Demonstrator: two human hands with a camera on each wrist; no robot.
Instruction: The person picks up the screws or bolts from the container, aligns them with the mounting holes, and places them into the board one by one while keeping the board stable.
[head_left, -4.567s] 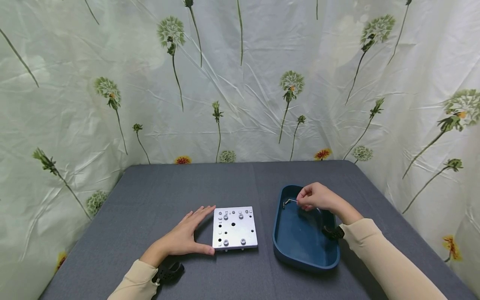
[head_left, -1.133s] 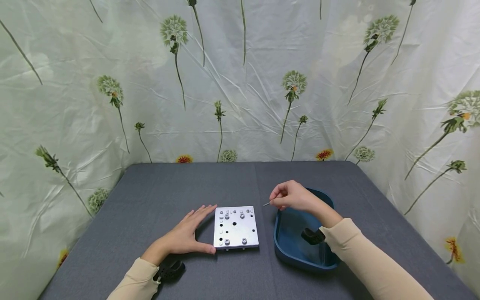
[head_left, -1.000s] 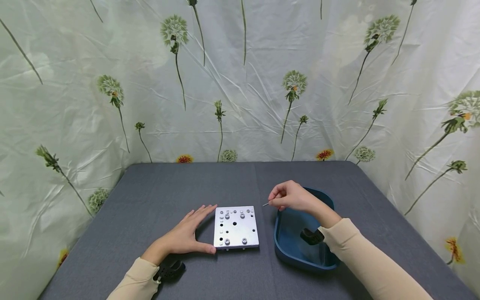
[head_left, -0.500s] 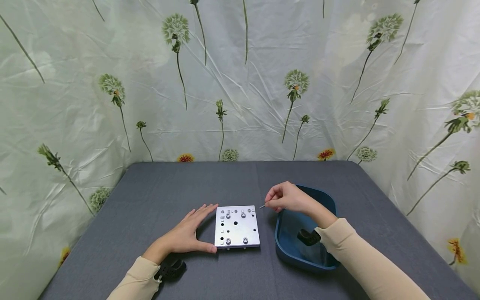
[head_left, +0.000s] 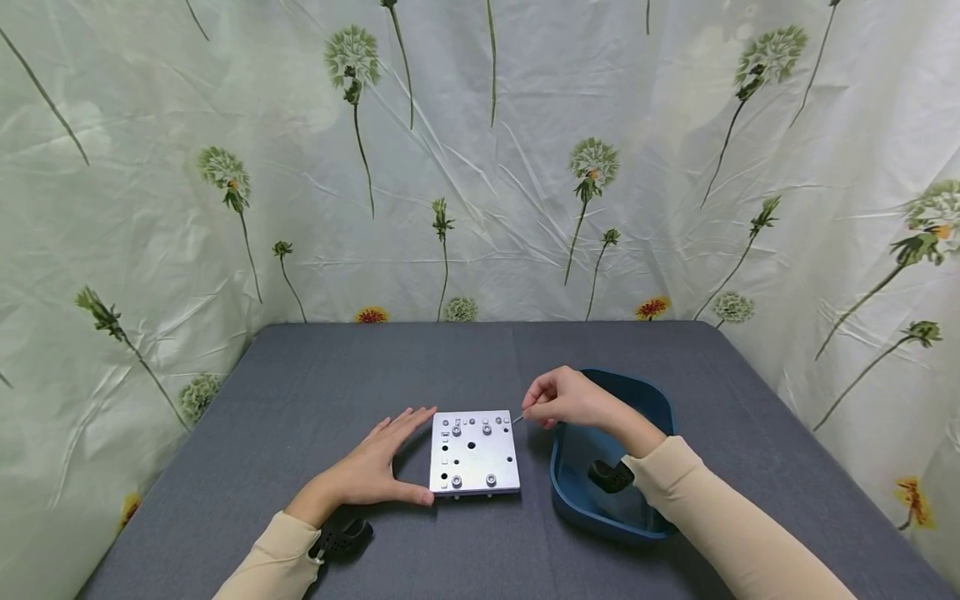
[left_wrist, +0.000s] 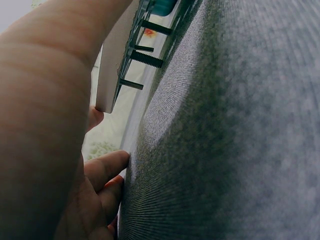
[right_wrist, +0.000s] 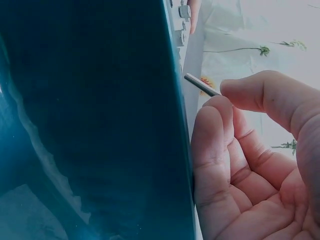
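Observation:
A square metal plate [head_left: 474, 454] with holes and several screws lies on the grey table [head_left: 375, 367]. My left hand [head_left: 375, 468] rests flat on the table, fingers and thumb touching the plate's left edge. From below, the left wrist view shows the plate [left_wrist: 117, 65] standing on threaded screw ends. My right hand [head_left: 558, 397] pinches a thin metal hex key [head_left: 517, 418], whose tip points at the plate's far right corner. The right wrist view shows the hex key [right_wrist: 200, 84] between thumb and forefinger, beside the blue tray wall [right_wrist: 100, 125].
A dark blue tray [head_left: 652, 400] stands right of the plate, under my right forearm. Black wrist mounts sit on both wrists. A flowered curtain [head_left: 480, 167] closes off the back and both sides of the table.
My right hand has carried the hex key left, from over the blue tray to the plate's far right corner. The left hand and plate have stayed put.

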